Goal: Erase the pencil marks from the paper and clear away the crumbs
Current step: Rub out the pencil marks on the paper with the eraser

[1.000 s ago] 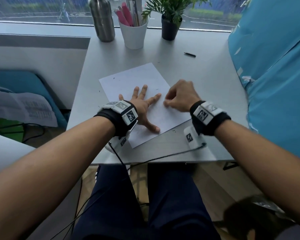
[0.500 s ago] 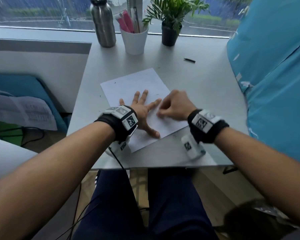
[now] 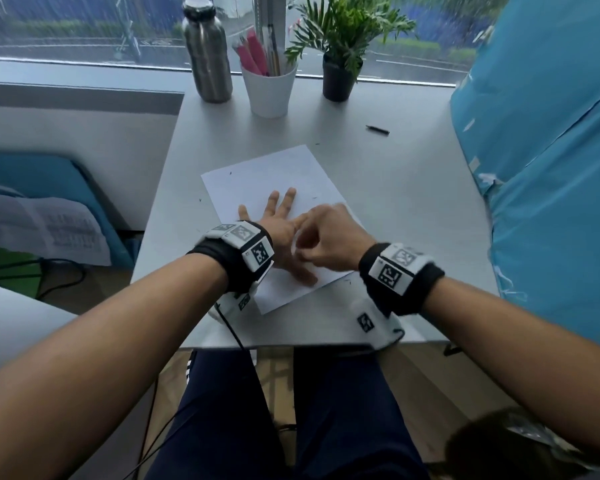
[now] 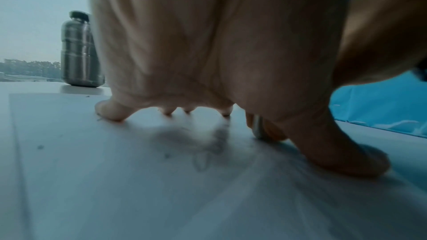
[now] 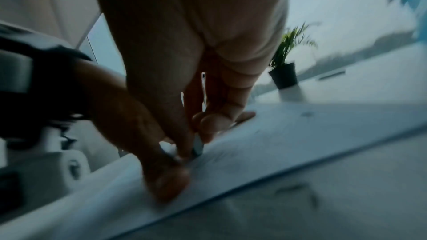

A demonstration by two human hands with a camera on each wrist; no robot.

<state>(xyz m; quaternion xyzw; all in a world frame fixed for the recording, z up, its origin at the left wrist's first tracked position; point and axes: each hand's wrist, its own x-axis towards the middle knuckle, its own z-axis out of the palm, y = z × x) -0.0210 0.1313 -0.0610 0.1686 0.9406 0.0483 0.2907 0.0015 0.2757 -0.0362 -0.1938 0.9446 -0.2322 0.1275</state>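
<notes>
A white sheet of paper (image 3: 278, 178) lies slanted on the grey table (image 3: 395, 202). My left hand (image 3: 279, 216) is spread flat on the sheet, fingertips pressing down. Its palm fills the left wrist view, and faint grey pencil marks (image 4: 208, 145) show on the paper under it. My right hand (image 3: 326, 237) is curled, overlapping the left hand's thumb side. It pinches a small pale eraser (image 5: 198, 145) whose tip touches the paper; the eraser (image 4: 258, 130) also shows past my left thumb. Dark crumbs (image 3: 347, 281) dot the sheet and table.
At the back stand a steel bottle (image 3: 207, 50), a white cup of pens (image 3: 269, 88) and a potted plant (image 3: 340, 57). A short black pen (image 3: 377, 130) lies at the right rear. Blue fabric (image 3: 551, 168) borders the table's right side. The table's front edge is under my wrists.
My right hand has slid left across the paper with the eraser, from beside the left hand to over its thumb side. The left hand has stayed flat on the sheet.
</notes>
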